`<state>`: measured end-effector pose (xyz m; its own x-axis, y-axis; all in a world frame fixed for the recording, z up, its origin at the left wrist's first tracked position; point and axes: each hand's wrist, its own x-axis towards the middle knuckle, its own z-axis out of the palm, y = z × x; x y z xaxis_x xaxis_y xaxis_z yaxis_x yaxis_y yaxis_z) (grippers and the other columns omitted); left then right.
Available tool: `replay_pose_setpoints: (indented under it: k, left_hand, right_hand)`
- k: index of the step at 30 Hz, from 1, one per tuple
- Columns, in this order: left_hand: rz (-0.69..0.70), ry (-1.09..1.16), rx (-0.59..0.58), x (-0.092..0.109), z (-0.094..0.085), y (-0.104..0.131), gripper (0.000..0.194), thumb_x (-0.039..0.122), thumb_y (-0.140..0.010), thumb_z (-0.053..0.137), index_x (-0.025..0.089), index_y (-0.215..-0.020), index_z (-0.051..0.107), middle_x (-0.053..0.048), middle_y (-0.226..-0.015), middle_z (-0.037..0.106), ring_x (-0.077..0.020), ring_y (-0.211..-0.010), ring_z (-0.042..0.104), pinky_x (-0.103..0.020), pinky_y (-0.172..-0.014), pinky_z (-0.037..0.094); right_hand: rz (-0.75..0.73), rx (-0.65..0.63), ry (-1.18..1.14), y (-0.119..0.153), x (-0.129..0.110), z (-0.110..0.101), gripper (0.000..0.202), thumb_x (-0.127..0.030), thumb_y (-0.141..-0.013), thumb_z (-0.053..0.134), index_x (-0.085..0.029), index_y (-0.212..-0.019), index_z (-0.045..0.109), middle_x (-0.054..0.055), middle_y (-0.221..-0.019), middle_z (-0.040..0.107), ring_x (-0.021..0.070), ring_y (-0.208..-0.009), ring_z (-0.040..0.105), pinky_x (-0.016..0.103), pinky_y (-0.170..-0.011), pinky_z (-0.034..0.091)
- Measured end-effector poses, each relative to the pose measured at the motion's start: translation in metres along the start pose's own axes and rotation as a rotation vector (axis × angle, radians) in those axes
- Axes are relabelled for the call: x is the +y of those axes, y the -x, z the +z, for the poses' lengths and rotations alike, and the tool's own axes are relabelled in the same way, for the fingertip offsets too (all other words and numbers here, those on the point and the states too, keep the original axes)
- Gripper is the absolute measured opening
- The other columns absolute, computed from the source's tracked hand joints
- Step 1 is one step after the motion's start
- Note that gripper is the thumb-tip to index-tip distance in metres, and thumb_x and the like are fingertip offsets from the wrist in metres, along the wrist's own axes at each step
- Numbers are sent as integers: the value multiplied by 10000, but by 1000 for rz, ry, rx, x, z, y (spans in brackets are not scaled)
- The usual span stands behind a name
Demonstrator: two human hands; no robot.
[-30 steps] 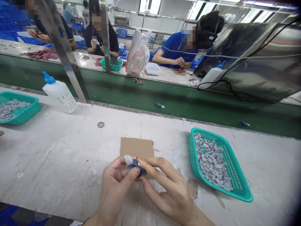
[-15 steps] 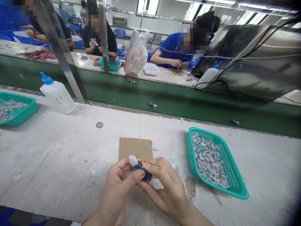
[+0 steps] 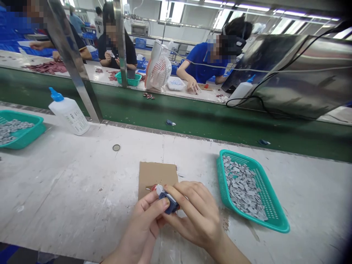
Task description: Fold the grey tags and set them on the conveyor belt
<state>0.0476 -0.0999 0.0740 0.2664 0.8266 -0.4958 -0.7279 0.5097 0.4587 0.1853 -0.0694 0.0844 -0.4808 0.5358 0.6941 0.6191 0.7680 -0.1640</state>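
Just in front of the cardboard square (image 3: 156,172), a small dark blue part (image 3: 172,206) with a whitish tip (image 3: 159,189) is between my hands. My left hand (image 3: 145,223) pinches its lower left side, thumb on top. Around its right side my right hand (image 3: 199,211) is closed, fingers along the upper edge and thumb beneath. What exactly the part is, I cannot make out. Behind the tip, a red thing with a thin metal end (image 3: 152,188) shows on the cardboard, mostly hidden.
To the right stands a green basket (image 3: 275,211) of small grey-white pieces; another green basket (image 3: 30,137) is far left, beside a white bottle (image 3: 70,115) with a blue cap. A bottle cap (image 3: 116,147) lies mid-table. Beyond runs a green belt (image 3: 132,110), with co-workers across it.
The pieces on the belt have shifted left. The blue part has turned slightly in my hands, and the red thing now shows behind it. Across the belt, a co-worker's hand has lowered to the table.
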Motion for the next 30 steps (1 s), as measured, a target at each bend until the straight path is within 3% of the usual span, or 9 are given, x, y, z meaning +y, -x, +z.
replay_pose_setpoints:
  k: [7, 9, 14, 19, 23, 26, 30]
  left_hand:
    - [-68, 1, -2, -2, -7, -2, 292, 270, -684, 791, 180, -955, 728, -56, -949, 700, -151, -832, 636, -245, -772, 493]
    - [-62, -14, -34, 2, -7, 0, 305, 275, -703, 782, 185, -989, 728, -53, -937, 701, -143, -830, 633, -237, -774, 485]
    - [-30, -92, -137, 12, -6, 3, 296, 325, -747, 753, 171, -1000, 735, -74, -901, 713, -183, -887, 649, -231, -749, 467]
    - [-44, -90, -154, 10, -11, -1, 307, 320, -764, 737, 175, -1035, 727, -88, -939, 721, -203, -912, 654, -268, -787, 479]
    - [-74, -59, -111, 6, -12, -1, 290, 302, -750, 752, 179, -1012, 731, -83, -993, 719, -160, -876, 651, -231, -776, 490]
    - [-45, -109, -68, 9, -15, -1, 319, 317, -731, 768, 162, -1006, 725, -96, -1000, 719, -163, -860, 657, -238, -779, 500]
    - [188, -371, 188, 40, -44, -9, 478, 396, -700, 781, 167, -1103, 664, -93, -1024, 714, -184, -824, 664, -283, -764, 515]
  right_hand:
    - [-141, 45, 72, 6, 2, 4, 332, -225, -827, 657, -33, -1093, 605, 123, -800, 698, 206, -713, 595, 326, -588, 480]
    - [-115, 25, 41, 6, 2, 4, 320, -216, -833, 648, -61, -1110, 607, 110, -824, 701, 203, -735, 600, 328, -622, 488]
    - [107, -58, -183, 2, 1, -1, 386, -334, -872, 623, -166, -1215, 570, 82, -936, 684, 181, -807, 612, 314, -684, 505]
    - [41, -51, -157, 4, 1, -3, 311, -253, -893, 601, -156, -1188, 584, 69, -887, 693, 167, -785, 622, 300, -693, 497]
    - [-33, -34, -122, 5, 0, 0, 310, -249, -917, 570, -96, -1187, 582, 81, -840, 703, 177, -776, 624, 305, -664, 477]
    - [-31, -102, -118, 1, 2, -1, 304, -293, -915, 581, -110, -1156, 609, 67, -827, 704, 175, -768, 623, 307, -654, 470]
    - [106, -264, -76, -3, 20, -14, 309, -364, -909, 577, -176, -1147, 637, 74, -946, 703, 191, -854, 638, 329, -727, 506]
